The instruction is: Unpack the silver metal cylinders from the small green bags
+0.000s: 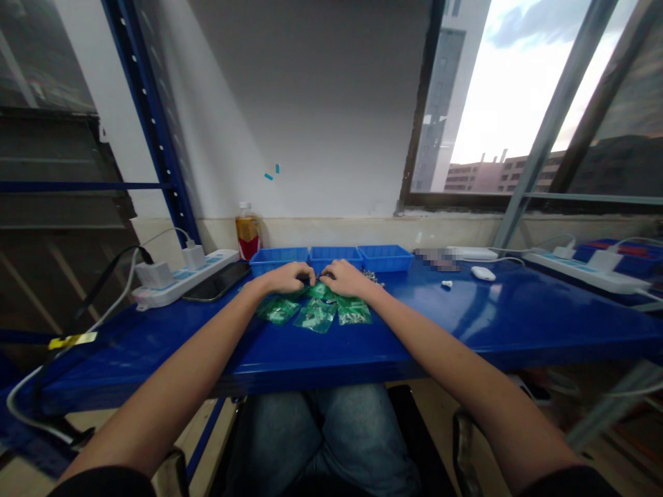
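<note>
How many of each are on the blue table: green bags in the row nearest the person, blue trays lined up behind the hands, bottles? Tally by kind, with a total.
Green bags: 3
Blue trays: 3
Bottle: 1
Total: 7

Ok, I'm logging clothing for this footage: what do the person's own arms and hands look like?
Black fabric sleeves show at the bottom corners; the forearms are bare. The left hand and right hand are gloveless; no watch or bracelet shows.

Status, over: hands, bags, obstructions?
Left hand, right hand close together at green bags; grip unclear. Bags lying on blue table. Blue trays close behind; no obstruction seen.
</note>
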`<move>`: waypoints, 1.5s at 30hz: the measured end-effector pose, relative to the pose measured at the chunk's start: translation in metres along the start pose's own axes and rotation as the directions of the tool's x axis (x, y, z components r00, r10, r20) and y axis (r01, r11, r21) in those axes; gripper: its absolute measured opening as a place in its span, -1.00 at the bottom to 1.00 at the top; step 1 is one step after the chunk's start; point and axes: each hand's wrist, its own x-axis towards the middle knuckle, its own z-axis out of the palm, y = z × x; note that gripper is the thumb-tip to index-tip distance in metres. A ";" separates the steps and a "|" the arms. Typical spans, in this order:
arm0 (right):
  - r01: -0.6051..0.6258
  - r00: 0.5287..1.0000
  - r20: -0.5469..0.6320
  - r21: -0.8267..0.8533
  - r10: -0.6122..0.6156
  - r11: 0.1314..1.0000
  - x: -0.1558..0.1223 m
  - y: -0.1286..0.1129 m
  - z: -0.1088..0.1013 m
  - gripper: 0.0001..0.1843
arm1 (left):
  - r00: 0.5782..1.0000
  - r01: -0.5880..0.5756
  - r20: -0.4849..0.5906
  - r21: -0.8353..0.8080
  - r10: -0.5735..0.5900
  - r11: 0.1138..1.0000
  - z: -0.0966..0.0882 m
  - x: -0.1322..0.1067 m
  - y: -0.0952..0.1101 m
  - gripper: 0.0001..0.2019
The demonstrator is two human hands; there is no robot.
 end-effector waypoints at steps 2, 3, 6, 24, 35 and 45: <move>-0.005 1.000 0.003 0.000 0.005 1.000 0.000 0.000 0.000 -0.64 | 1.000 -0.029 -0.003 0.010 0.029 1.000 0.004 0.002 -0.001 -0.71; -0.007 1.000 0.005 -0.001 0.007 1.000 0.000 0.000 0.001 -0.65 | 0.999 -0.032 -0.003 0.009 0.032 0.999 0.006 0.003 -0.001 -0.76; -0.006 1.000 0.010 0.009 0.006 1.000 0.000 0.001 0.002 -0.67 | 0.999 0.002 -0.047 -0.034 -0.004 0.999 0.009 0.005 -0.001 -0.87; -0.147 0.971 0.006 0.805 0.240 0.575 0.004 -0.020 -0.007 -0.22 | 0.569 0.135 -0.717 -0.401 -0.402 0.906 -0.004 0.005 0.015 -0.88; 0.039 0.863 0.013 0.995 0.506 -0.092 0.007 -0.018 -0.019 -0.68 | 0.700 0.080 -0.714 0.064 -0.011 0.995 0.010 0.011 0.034 -0.68; 0.010 0.791 -0.141 0.976 0.595 0.217 0.013 -0.006 -0.012 -0.67 | 0.675 0.193 -0.643 -0.319 -0.361 0.928 0.013 0.013 0.014 -0.71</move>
